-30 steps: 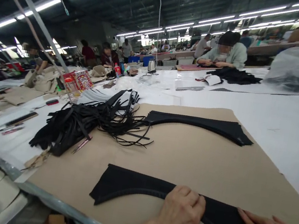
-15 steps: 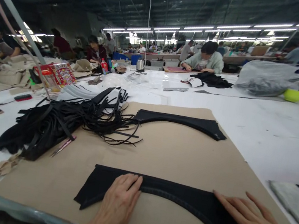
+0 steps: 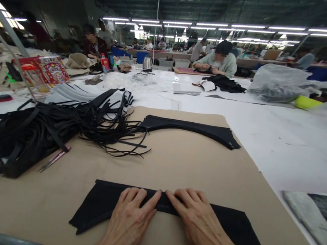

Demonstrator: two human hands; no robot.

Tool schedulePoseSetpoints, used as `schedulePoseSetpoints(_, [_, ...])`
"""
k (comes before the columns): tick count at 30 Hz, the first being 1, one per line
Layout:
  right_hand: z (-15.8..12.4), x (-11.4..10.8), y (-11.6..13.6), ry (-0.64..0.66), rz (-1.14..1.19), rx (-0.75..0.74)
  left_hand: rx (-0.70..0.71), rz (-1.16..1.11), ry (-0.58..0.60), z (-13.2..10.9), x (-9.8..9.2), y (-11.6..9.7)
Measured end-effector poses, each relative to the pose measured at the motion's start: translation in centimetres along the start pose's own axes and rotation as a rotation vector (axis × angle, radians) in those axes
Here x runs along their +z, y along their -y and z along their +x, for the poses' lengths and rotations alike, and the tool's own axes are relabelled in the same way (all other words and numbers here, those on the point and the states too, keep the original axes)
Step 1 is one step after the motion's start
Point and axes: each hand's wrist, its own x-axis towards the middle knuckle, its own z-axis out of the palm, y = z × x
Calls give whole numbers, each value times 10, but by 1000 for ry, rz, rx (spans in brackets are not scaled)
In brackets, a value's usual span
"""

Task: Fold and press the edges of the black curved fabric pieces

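Overhead, rows of strip lights cross a wide factory hall (image 3: 184, 3), with people at work along long tables. Farthest off, a co-worker (image 3: 220, 60) in a pale green top sits behind a pile of black cloth (image 3: 223, 82), and another person (image 3: 92, 40) in dark red sits off to the left. A full plastic bag (image 3: 273, 83) and a lime-green bowl (image 3: 306, 103) lie to the right, and a steel kettle (image 3: 147, 64) stands farther along.

Nearer, the white-covered tabletop (image 3: 272, 150) carries a large tan board (image 3: 174, 171) set at an angle. On that board, a curved black piece (image 3: 188, 127) lies flat at the far side. To its left sprawls a heap of black strips (image 3: 38, 134), partly on the board and trailing thin ends toward that piece. A slim pink-handled tool (image 3: 55, 159) lies touching the heap.

At the near side, a second curved black piece (image 3: 104, 207) lies flat on the board. The left hand (image 3: 128, 226) and right hand (image 3: 202, 226) both rest palm down on it, side by side. Their fingers (image 3: 154, 200) are open and flat, pressing the piece from above with the fingertips nearly meeting, and neither hand grips anything.
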Motion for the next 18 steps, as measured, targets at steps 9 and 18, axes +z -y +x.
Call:
schedulePoseSetpoints(9, [-7,8,-1,-51,-58,-12,19,48,-9,0,5,0])
schedulePoseSetpoints(18, [-2,11,-1,-146,-129,-62,56,144,-85,0,13,-1])
